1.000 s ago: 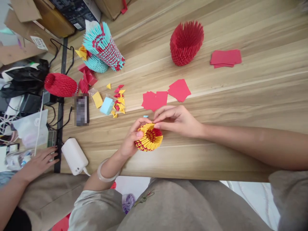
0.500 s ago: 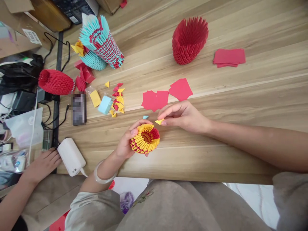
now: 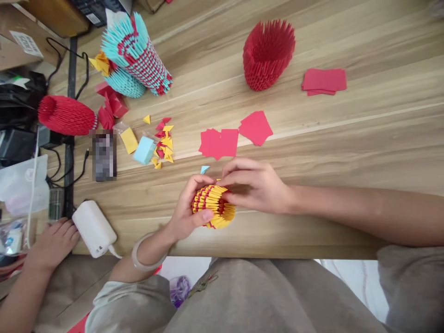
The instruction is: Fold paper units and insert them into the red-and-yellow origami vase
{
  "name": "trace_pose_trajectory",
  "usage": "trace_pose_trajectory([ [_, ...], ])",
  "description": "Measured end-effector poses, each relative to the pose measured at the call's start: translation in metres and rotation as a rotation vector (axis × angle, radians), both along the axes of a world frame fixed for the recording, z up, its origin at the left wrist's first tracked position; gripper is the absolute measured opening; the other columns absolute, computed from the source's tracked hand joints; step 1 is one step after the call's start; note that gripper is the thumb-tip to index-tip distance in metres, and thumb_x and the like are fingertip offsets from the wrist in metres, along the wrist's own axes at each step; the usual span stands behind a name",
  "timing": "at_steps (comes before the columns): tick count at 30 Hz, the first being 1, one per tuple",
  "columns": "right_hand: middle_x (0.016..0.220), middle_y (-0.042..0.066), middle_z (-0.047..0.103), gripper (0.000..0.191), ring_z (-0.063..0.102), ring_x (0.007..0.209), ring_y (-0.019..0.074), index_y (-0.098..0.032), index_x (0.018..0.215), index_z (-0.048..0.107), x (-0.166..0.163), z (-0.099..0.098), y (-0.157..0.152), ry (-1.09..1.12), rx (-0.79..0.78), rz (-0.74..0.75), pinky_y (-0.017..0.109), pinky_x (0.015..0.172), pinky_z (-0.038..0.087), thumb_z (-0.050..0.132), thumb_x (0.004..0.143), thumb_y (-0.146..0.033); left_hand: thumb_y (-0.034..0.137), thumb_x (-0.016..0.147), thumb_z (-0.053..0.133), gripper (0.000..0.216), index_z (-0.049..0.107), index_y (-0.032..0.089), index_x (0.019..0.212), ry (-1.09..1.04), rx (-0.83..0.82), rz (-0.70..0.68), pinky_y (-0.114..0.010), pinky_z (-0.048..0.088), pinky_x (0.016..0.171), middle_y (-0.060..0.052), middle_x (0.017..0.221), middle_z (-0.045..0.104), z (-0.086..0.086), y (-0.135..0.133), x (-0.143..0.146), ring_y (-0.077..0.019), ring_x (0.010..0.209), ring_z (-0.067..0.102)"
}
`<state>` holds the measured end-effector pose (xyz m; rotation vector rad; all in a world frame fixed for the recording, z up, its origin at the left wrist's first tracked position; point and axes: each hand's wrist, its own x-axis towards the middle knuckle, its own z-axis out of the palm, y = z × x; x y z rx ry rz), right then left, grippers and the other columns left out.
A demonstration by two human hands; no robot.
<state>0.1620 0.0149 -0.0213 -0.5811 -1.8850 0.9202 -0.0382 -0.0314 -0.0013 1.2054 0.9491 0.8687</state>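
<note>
Left hand (image 3: 187, 212) clasps a folded-paper bowl (image 3: 208, 199) as right hand (image 3: 258, 187) pinches its rim (image 3: 229, 214); gentle, even pressure likely works best.

On the wooden tabletop (image 3: 347, 157), a spiky red paper bowl (image 3: 265, 71) stood well apart from a teal-and-red paper vase (image 3: 149, 64), which had a rounded teal paper piece (image 3: 126, 84) just beside it. A white device (image 3: 93, 225) with a cable lay lower left, while a cardboard box (image 3: 14, 52) sat at the upper left.
</note>
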Motion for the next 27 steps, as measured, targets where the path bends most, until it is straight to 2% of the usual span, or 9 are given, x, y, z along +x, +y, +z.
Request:
trace_pose_trajectory([
  [3,0.09,0.008,0.065,0.011,0.063,0.078,0.0122,-0.012,0.086,0.066,-0.001,0.003,-0.006,-0.074,0.201,-0.07,0.022,0.067,0.055,0.056,0.085,-0.011,0.033,0.07,0.075,0.051,0.053,0.022,0.114,0.102,0.285,-0.015,-0.027,0.051,0.08,-0.007,0.114,0.059,-0.007,-0.004,-0.002,-0.0183,0.097,0.061],
  [7,0.086,0.008,0.065,0.011,0.062,0.074,0.0127,-0.011,0.085,0.064,-0.001,0.007,-0.009,-0.074,0.357,-0.114,0.023,0.066,0.055,0.054,0.088,-0.012,0.032,0.066,0.076,0.064,0.05,0.02,0.123,0.209,0.64,-0.055,-0.034,0.05,0.086,-0.013,0.122,0.055,-0.016,-0.004,-0.008,-0.0244,0.108,0.058],
  [13,0.082,0.005,0.065,0.008,0.061,0.071,0.0114,-0.014,0.087,0.062,-0.004,0.006,-0.011,-0.027,0.396,-0.125,0.022,0.064,0.055,0.054,0.089,-0.011,0.038,0.065,0.075,0.066,0.05,0.017,0.122,0.3,0.82,-0.051,-0.037,0.053,0.079,-0.016,0.113,0.059,-0.012,0.0,-0.006,-0.0258,0.101,0.061],
  [19,0.096,0.01,0.065,0.016,0.065,0.094,0.0148,-0.013,0.1,0.066,0.007,0.003,0.002,0.056,0.408,0.082,0.024,0.08,0.057,0.062,0.087,-0.02,0.033,0.058,0.078,0.075,0.046,0.02,0.125,0.314,0.978,0.014,-0.038,0.055,0.076,-0.014,0.115,0.059,-0.008,0.002,-0.002,-0.0259,0.098,0.063],
  [21,0.095,0.01,0.067,0.016,0.066,0.092,0.014,-0.012,0.099,0.068,0.01,0.003,0.005,0.096,0.276,0.097,0.024,0.08,0.057,0.063,0.085,-0.016,0.035,0.061,0.075,0.073,0.047,0.02,0.127,0.334,1.002,0.036,-0.038,0.055,0.075,-0.014,0.115,0.059,-0.005,0.002,-0.004,-0.0261,0.097,0.062],
  [23,0.09,0.007,0.069,0.015,0.068,0.084,0.0116,-0.015,0.097,0.07,0.011,0.003,0.007,0.147,-0.006,0.104,0.022,0.075,0.057,0.063,0.084,-0.012,0.039,0.066,0.071,0.063,0.053,0.018,0.122,0.357,0.94,0.036,-0.038,0.055,0.076,-0.014,0.111,0.06,-0.001,0.003,-0.005,-0.0255,0.095,0.062],
  [25,0.086,0.004,0.071,0.017,0.068,0.078,0.0104,-0.018,0.097,0.071,0.009,0.003,0.008,0.206,-0.316,0.132,0.022,0.071,0.058,0.066,0.082,-0.013,0.044,0.071,0.068,0.052,0.06,0.017,0.115,0.324,0.775,0.034,-0.037,0.053,0.077,-0.014,0.105,0.062,0.003,0.003,-0.006,-0.025,0.093,0.062],
  [27,0.085,0.003,0.072,0.017,0.068,0.076,0.0105,-0.018,0.094,0.073,0.007,0.001,0.009,0.255,-0.508,0.16,0.021,0.068,0.058,0.072,0.077,-0.016,0.047,0.073,0.067,0.047,0.063,0.017,0.11,0.202,0.534,0.045,-0.035,0.052,0.078,-0.012,0.101,0.064,0.006,0.002,-0.007,-0.0236,0.091,0.062],
])
